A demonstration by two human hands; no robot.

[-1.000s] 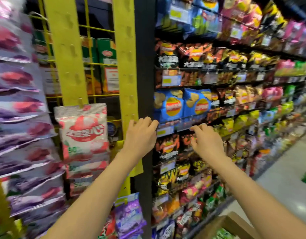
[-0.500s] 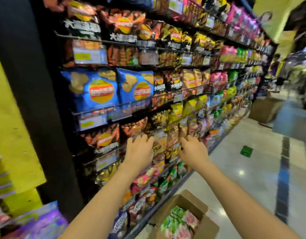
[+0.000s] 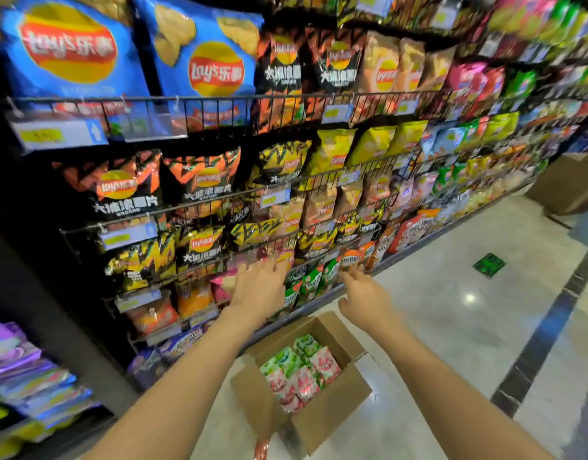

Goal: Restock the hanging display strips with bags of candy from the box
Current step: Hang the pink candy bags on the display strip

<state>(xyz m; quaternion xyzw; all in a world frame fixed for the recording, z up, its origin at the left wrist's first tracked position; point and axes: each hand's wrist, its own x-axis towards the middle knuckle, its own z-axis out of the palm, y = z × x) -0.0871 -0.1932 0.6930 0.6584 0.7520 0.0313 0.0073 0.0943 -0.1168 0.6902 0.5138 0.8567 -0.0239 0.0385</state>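
At the far left edge, purple and blue packets (image 3: 27, 370) hang in overlapping rows beside the dark shelf upright (image 3: 53, 330). To their right, wire shelves (image 3: 219, 97) carry blue crisp bags (image 3: 70, 51) up top and black-and-orange ones (image 3: 120, 190) below. A person's left hand (image 3: 259, 290) reaches forward in front of the lower shelves, fingers spread and straight, its grip wide and holding nothing. Below and between the two forearms, an open cardboard box (image 3: 339, 406) sits on the polished floor (image 3: 468, 327) just beside the shelf base, flaps up, with pink and green bags of candy (image 3: 299, 373) heaped inside. The right hand (image 3: 365, 300) is extended above the box's far flap, fingers loosely bent and apart, its grip also empty. Farther right, a green marker (image 3: 489, 265) lies on the floor, and a second brown carton (image 3: 571, 184) stands down the aisle. By all appearances the step in hand is fetching stock: both hands are free and no bag is lifted. The next move likely calls for lowering the hands into the box, pinching one bag near its top edge, then carrying it left to a hanging strip.
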